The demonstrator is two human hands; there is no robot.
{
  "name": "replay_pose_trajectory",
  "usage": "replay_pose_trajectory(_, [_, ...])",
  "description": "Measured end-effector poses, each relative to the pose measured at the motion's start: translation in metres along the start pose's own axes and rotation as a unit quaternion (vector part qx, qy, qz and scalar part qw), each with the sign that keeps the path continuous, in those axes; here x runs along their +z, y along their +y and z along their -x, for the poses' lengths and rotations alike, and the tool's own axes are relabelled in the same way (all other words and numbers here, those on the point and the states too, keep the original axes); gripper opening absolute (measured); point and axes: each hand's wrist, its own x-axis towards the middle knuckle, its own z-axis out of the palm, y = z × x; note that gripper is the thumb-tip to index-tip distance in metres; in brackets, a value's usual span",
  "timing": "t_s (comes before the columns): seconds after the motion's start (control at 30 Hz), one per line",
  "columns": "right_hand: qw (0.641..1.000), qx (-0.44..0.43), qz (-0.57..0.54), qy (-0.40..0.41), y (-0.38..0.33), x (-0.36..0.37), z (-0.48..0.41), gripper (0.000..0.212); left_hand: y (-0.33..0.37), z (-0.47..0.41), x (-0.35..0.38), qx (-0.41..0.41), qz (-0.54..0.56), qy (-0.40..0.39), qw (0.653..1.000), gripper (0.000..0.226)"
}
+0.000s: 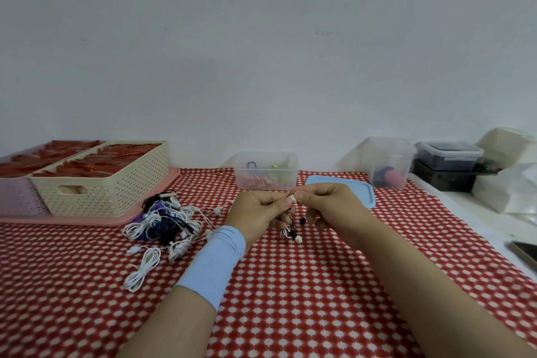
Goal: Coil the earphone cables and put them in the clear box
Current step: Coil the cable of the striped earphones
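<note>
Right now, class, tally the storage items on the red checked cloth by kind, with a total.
Baskets: 2
Clear plastic boxes: 2
Blue lid: 1
Pink tray: 1
Total: 6

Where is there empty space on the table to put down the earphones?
Bare checked tablecloth lies left of your blue sleeve, nearer than the earphone pile. More lies right of your right hand, between the blue lid and the white ledge. It is crowded between the pile and the pink tray.
</note>
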Motion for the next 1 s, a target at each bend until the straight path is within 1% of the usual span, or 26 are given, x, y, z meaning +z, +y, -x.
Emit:
replay_pose_trajectory(0.1, [0.999,0.007,-0.025,-0.025,-0.0017,-0.0019,0.0008,0.013,0.0002,-0.0003,0.0003,-0.007,0.006,-0.002,1.0,0.01])
replay_pose_trajectory(0.23, [0.999,0.003,-0.016,-0.041,-0.0023,-0.003,0.0039,0.014,-0.0001,0.0006,0.0007,-0.015,0.001,-0.015,1.0,0.01])
replay_pose_trajectory(0.4, [0.998,0.01,-0.029,-0.058,-0.0059,-0.004,0.0065,0.02,-0.0025,0.0,0.0018,-0.03,0.032,-0.022,0.999,0.012])
replay_pose_trajectory(0.47, [0.999,0.002,-0.012,-0.051,-0.0068,-0.0029,0.0067,0.02,-0.0034,-0.0007,0.0024,-0.034,0.038,-0.026,0.998,0.012])
replay_pose_trajectory(0.6, [0.997,-0.053,0.042,-0.021,-0.0064,-0.0024,0.0065,0.012,-0.0036,-0.0008,0.0027,-0.047,0.049,-0.019,0.998,0.011])
replay_pose_trajectory(0.73, [0.996,-0.065,0.063,-0.021,-0.0076,-0.0046,0.0069,0.013,-0.0048,-0.0002,0.0014,-0.057,0.059,-0.013,0.997,0.011])
replay_pose_trajectory(0.83, [0.997,-0.052,0.049,-0.029,-0.0082,-0.0061,0.0076,0.012,-0.0044,-0.0004,0.0002,-0.059,0.059,-0.017,0.996,0.012])
replay_pose_trajectory(1.0, [0.998,0.004,0.0,-0.062,-0.0061,-0.0102,0.0068,0.013,-0.003,0.0005,-0.001,-0.043,0.033,-0.037,0.998,0.012])
